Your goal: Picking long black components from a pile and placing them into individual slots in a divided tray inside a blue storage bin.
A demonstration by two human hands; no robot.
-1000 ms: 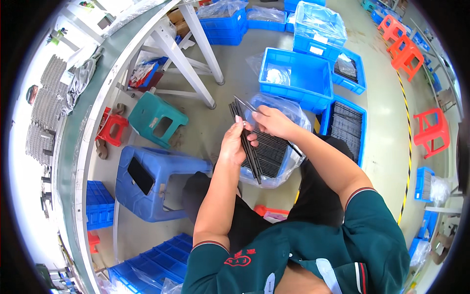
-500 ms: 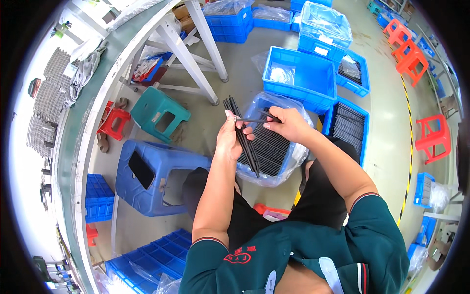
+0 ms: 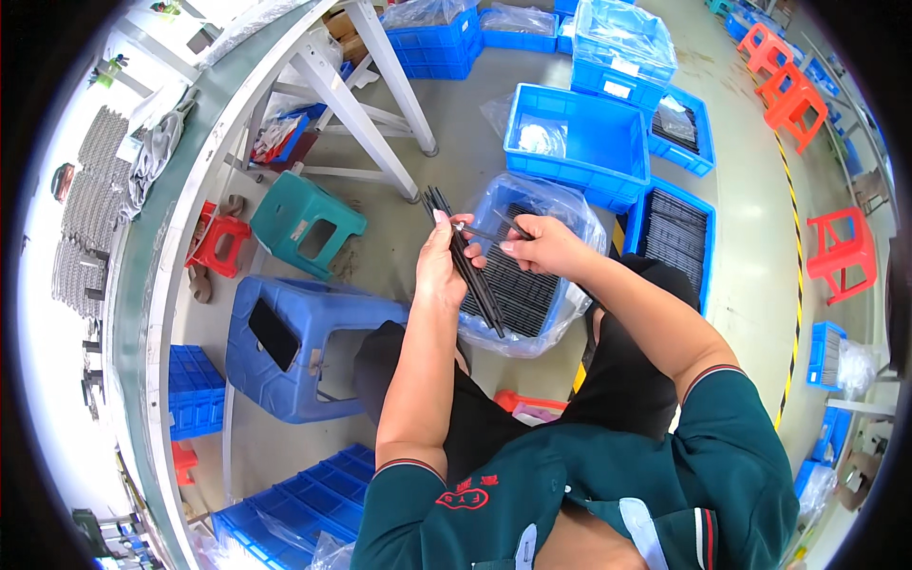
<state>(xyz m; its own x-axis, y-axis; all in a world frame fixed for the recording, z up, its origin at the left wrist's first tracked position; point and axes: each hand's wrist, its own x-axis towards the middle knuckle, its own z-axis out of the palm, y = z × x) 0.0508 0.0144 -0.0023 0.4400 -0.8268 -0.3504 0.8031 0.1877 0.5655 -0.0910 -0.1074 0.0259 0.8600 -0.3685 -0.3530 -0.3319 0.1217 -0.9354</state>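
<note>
A bundle of several slim black rods [image 3: 485, 302] is gripped in my left hand [image 3: 437, 268], slanting down toward my lap. My right hand [image 3: 553, 249] is closed, thumb against fingers, on a thin dark rod [image 3: 487, 234] that reaches across to the bundle near my left thumb. A second short dark end [image 3: 518, 228] sticks out above my right fingers; whether it is a separate piece I cannot tell. Below both hands stands a blue bin [image 3: 568, 302] lined with clear plastic, holding rows of similar black rods [image 3: 528, 306].
Beyond is a large blue crate [image 3: 608, 179]; to its right another crate of dark rods [image 3: 676, 237]. On my left stand a blue stool [image 3: 323, 299] with a black phone [image 3: 274, 334], a green stool [image 3: 309, 214] and a long workbench [image 3: 157, 285]. Red stools [image 3: 841, 255] stand far right.
My right hand has shifted slightly left and down, and the thin rod now tilts more toward the bundle. My left hand keeps its hold on the rods.
</note>
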